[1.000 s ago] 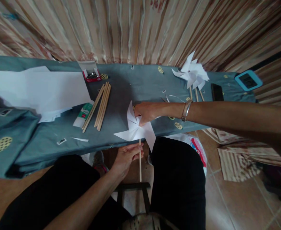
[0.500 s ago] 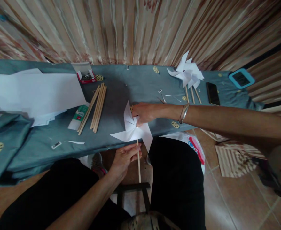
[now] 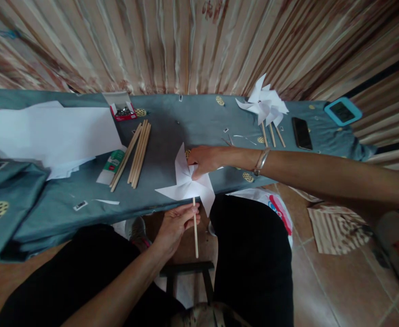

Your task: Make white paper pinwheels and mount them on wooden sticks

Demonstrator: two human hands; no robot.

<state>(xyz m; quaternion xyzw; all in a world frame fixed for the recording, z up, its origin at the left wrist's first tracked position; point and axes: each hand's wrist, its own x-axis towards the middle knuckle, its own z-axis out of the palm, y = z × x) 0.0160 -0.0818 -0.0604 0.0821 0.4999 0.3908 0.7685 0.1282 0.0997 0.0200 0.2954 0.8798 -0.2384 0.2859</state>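
Note:
A white paper pinwheel (image 3: 185,188) lies at the front edge of the cloth-covered table, its wooden stick (image 3: 195,236) pointing down past the edge toward my lap. My left hand (image 3: 177,222) is closed, pinching that stick a little below the paper blades. Over the pinwheel's middle, my right hand (image 3: 204,160) has its fingers curled and its thumb pressed to the centre, gripping the paper there. The thumb hides the pin at the hub, and the other fingertips are partly hidden behind a blade.
Left of the pinwheel are loose wooden sticks (image 3: 140,154), a glue stick (image 3: 113,161), an open box of pins (image 3: 124,112) and white paper sheets (image 3: 49,131). Finished pinwheels (image 3: 262,102), a phone (image 3: 302,133) and a blue-framed timer (image 3: 343,111) lie at the right.
My right thumb has moved slightly down over the pinwheel's centre, covering the pin that showed before. My left hand keeps its hold on the stick. The view has shifted slightly.

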